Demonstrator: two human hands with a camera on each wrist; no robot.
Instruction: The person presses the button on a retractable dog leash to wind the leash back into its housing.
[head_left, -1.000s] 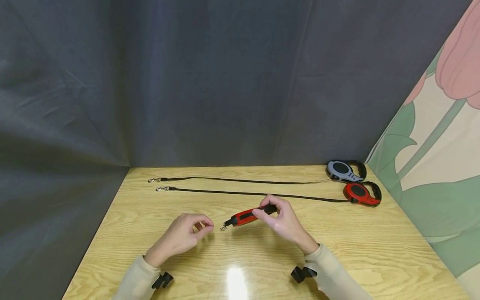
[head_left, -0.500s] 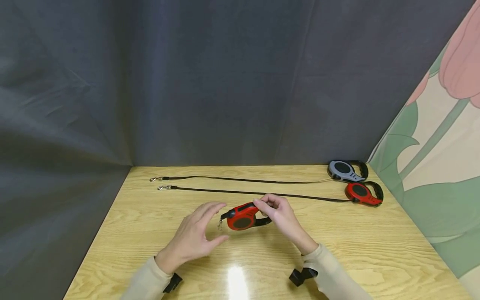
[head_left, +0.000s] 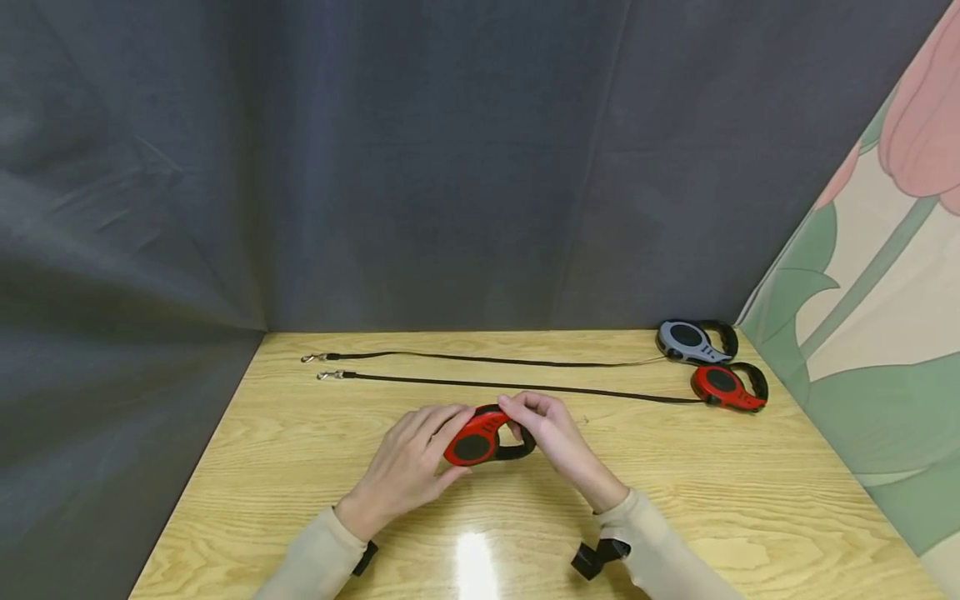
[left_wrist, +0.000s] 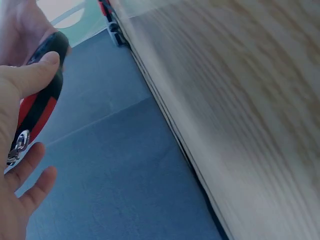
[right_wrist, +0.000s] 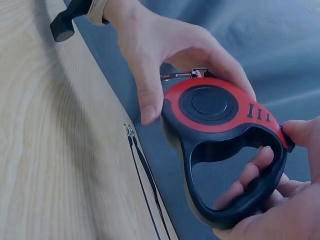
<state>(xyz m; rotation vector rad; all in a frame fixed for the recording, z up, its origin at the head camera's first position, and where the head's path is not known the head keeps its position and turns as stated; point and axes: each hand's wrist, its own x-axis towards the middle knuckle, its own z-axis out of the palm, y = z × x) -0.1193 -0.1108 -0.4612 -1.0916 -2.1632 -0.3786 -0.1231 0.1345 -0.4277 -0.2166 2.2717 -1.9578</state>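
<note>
Both hands hold a red and black retractable dog leash (head_left: 472,448) above the table in front of the body. My left hand (head_left: 407,457) wraps the front of its casing, fingers over the top and thumb against the near side. With its fingers through the loop, my right hand (head_left: 553,435) grips the black handle (right_wrist: 239,206). The right thumb presses at a black button (right_wrist: 288,139) on top, in the right wrist view. A metal clip (right_wrist: 178,76) sticks out from the casing's front beside the left palm. The head view hides that clip behind the left hand.
A grey retractable leash (head_left: 664,340) and a second red one (head_left: 703,394) lie at the table's back right. Their black straps stretch left across the wooden table (head_left: 720,492), ending in metal clips (head_left: 330,375). A dark curtain (head_left: 450,208) stands behind the table.
My left hand has moved right, opened, and come round the front of the leash casing. The right hand has turned the leash so its flat side faces the head camera.
</note>
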